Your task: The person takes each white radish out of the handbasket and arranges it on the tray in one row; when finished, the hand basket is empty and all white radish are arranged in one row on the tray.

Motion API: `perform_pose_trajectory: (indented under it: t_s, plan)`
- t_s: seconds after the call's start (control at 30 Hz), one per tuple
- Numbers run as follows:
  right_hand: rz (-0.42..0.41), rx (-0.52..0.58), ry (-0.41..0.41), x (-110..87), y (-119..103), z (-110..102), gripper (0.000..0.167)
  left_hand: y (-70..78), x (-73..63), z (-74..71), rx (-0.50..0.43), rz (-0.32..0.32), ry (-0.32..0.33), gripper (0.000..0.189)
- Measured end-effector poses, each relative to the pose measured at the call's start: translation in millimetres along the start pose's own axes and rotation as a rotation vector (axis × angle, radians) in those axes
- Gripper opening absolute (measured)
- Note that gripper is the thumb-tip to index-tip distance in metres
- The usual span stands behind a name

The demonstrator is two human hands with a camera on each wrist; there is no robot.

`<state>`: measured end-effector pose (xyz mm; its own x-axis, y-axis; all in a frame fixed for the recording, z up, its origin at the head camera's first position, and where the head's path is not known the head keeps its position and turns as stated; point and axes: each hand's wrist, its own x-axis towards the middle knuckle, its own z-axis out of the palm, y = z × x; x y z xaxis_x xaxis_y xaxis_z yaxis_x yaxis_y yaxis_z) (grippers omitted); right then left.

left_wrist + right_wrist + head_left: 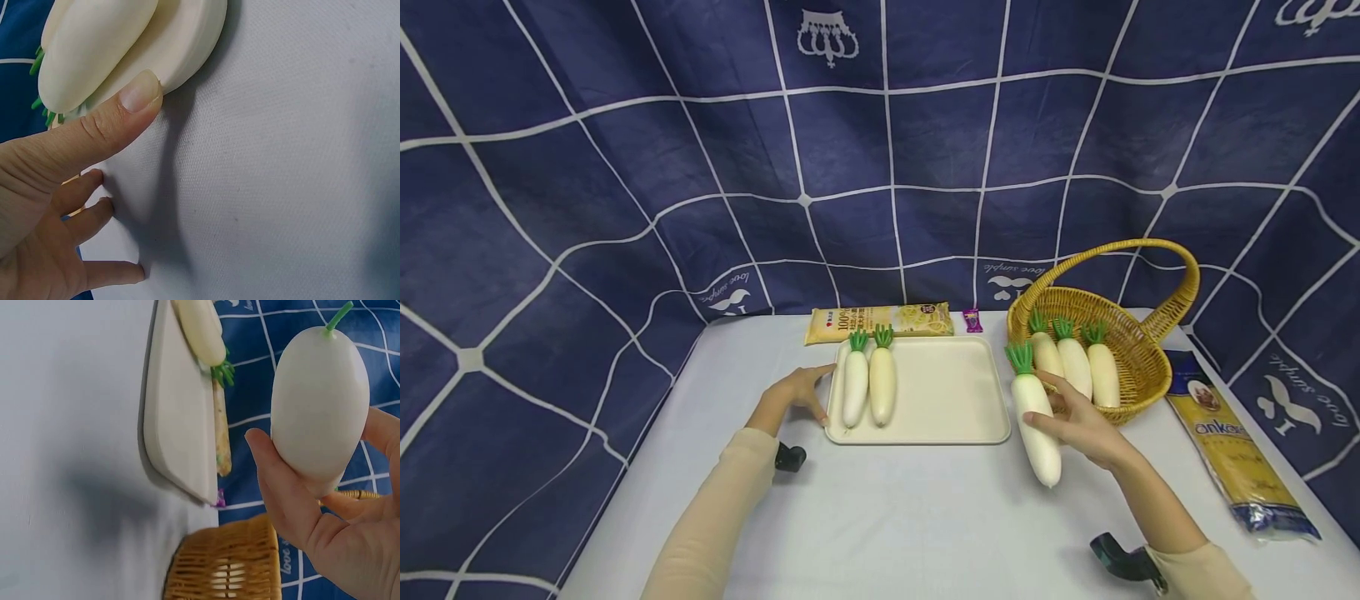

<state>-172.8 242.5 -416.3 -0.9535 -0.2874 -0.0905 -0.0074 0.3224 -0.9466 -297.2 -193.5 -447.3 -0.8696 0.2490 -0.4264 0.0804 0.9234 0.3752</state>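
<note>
My right hand (pixel 1086 423) grips a white radish (pixel 1036 429) with green leaf stubs, thumb on one side and fingers on the other. The right wrist view shows this radish (pixel 320 403) from close by, held up off the table. On the left, my left hand (pixel 799 390) has its fingers spread at the left edge of a cream tray (pixel 947 392); its thumb (pixel 128 109) lies right at the rim. White radishes (pixel 855 387) lie side by side in the tray's left part, leaves toward the back. Three more radishes (pixel 1073 362) sit in a wicker basket (pixel 1138 379).
The basket's tall handle (pixel 1120 244) arches up at the back right. Behind the tray lie a yellow noodle packet (pixel 925 319) and a small purple wrapped candy (pixel 973 321). A blue and yellow pasta bag (pixel 1228 442) lies right of the basket. A blue checked cloth (pixel 925 142) hangs behind the table.
</note>
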Motion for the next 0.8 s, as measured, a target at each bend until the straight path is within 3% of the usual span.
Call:
perform_pose_trajectory:
  t_s: [0.17,0.43,0.8]
  plan:
    - [-0.032,0.006,-0.010,7.6,1.1,7.4,0.082,0.9,-1.2,-0.2,0.005,0.004,0.001,0.116]
    - [0.020,0.005,0.007,20.3,-0.5,16.1,0.084,0.9,-0.5,0.8,-0.020,-0.003,0.007,0.116]
    - [0.031,0.043,-0.017,36.6,-7.2,27.7,0.082,1.5,-0.5,-0.2,-0.005,-0.016,-0.005,0.115]
